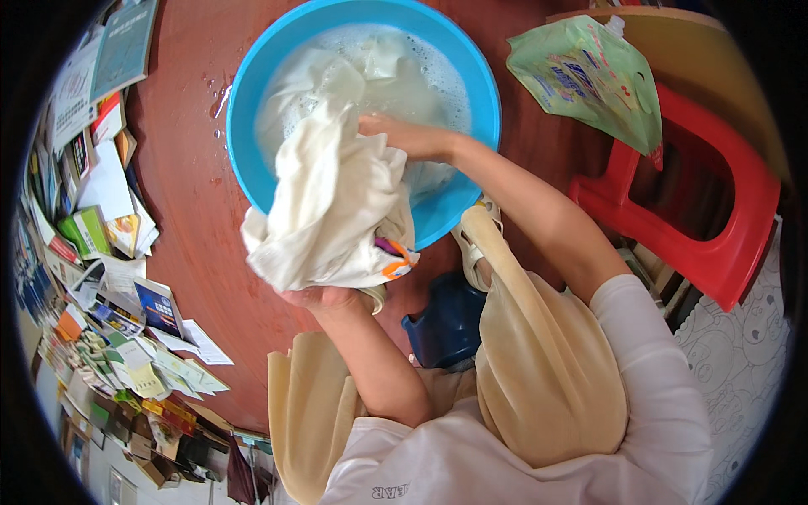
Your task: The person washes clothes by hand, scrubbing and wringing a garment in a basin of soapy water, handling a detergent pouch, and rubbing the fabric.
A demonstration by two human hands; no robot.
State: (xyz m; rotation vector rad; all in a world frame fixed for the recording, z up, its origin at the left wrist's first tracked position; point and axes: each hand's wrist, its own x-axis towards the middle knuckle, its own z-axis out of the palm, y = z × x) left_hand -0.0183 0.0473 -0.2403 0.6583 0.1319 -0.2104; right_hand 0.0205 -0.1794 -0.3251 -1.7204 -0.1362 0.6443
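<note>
A bundle of wet white cloth, apparently a garment, hangs over the near rim of a round blue plastic basin. An orange and purple print shows at its lower right corner. My left hand holds the bundle from below, just outside the rim, with its fingers mostly covered by the fabric. Inside the basin, my right hand grips the upper right side of the same cloth, its fingertips partly hidden. Cloudy, sudsy water fills the basin, and more white cloth lies soaking in it.
On the right, a green detergent pouch rests near a red plastic stool. A dark blue plastic object sits between my feet. Books and papers are piled along the left. Water drops wet the reddish-brown floor.
</note>
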